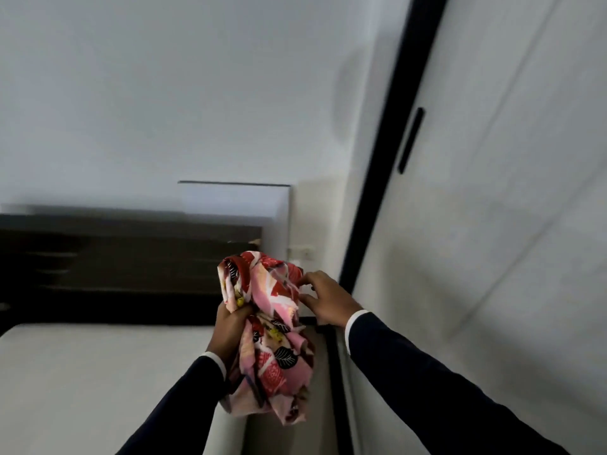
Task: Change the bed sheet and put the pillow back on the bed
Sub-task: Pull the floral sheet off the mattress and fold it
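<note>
A bunched pink and red patterned bed sheet (274, 326) hangs in front of me above the right edge of the bed. My left hand (230, 326) grips it around the middle from the left. My right hand (323, 297) pinches the cloth near its upper right. The bare white mattress (98, 389) fills the lower left, with a dark wooden headboard (124, 257) behind it. No pillow is in view.
A white wardrobe door (492, 224) with a black frame and a black handle (410, 139) stands close on the right. A white panel (236, 201) and a wall socket (303, 252) sit behind the headboard's right end. A narrow floor gap runs between bed and wardrobe.
</note>
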### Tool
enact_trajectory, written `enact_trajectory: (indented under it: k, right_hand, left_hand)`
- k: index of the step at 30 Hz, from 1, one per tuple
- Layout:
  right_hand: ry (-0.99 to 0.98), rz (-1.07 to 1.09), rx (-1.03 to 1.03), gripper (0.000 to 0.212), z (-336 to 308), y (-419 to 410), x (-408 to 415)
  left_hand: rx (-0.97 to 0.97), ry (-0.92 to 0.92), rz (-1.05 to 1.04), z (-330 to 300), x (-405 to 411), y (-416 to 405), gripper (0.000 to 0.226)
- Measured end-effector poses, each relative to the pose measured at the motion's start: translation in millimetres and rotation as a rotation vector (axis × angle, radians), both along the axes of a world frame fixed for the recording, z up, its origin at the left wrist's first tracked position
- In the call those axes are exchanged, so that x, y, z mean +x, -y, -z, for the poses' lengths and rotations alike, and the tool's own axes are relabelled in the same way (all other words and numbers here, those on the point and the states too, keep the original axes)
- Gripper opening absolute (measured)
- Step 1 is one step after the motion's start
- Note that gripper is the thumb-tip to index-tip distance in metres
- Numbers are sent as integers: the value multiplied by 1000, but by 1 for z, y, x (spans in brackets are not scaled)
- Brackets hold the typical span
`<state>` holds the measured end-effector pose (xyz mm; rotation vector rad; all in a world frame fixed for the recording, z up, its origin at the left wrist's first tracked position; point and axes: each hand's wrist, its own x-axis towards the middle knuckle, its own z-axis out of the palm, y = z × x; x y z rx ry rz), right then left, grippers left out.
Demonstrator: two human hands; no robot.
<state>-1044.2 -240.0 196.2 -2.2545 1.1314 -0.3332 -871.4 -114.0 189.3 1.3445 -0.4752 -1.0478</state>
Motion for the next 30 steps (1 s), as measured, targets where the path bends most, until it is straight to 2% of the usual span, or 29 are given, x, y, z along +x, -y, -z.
enact_trajectory:
  k: [7, 16, 24, 27, 30]
  right_hand:
    - [-329, 226, -356, 27, -71, 112, -62]
    - [-920, 250, -737, 38, -168, 241, -84]
    - [-1372, 234, -853, 50, -200, 320, -79]
    - [-1440, 182, -946, 40, -203, 337, -77]
    - [-1465, 181, -939, 37, -200, 351, -77]
  left_hand:
    - [-109, -53, 222, -25, -18, 130, 31]
    - [-217, -67, 371, -85, -8, 257, 27]
    - [-293, -79, 434, -110, 6, 341, 29]
    - [-299, -64, 479, -108, 8, 356, 28]
    - [-288, -46, 509, -101, 11, 366, 28]
